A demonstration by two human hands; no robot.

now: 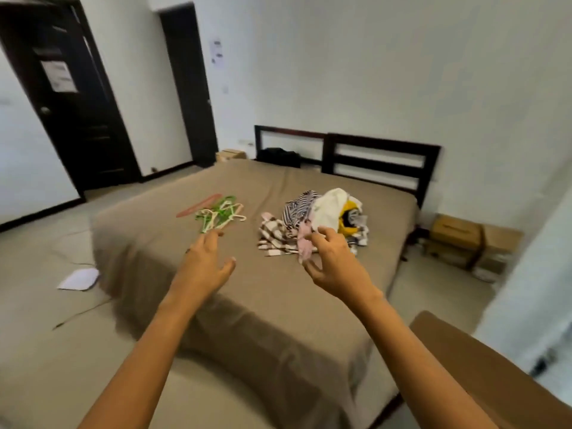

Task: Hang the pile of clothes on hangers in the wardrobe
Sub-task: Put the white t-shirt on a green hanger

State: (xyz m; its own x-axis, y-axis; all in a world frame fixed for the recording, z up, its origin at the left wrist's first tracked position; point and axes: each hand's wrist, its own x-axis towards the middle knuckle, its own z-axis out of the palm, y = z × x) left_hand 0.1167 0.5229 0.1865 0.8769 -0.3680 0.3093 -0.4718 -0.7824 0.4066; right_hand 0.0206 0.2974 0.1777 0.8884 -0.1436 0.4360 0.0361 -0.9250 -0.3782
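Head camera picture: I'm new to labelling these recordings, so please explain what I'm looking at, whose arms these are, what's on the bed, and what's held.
No robot here: a person wears a camera on the head, so you see their own two arms reaching forward. On the brown bed lie plastic hangers and, to their right, a pile of clothes. The left hand is open and holds nothing. The right hand curls its fingers in front of the pile; whether they already pinch the pink cloth cannot be told.

No text is legible: the paper sheets [58, 76] on the dark door [81, 125] at ten o'clock and the wall notices [217, 52] at eleven o'clock are blurred.
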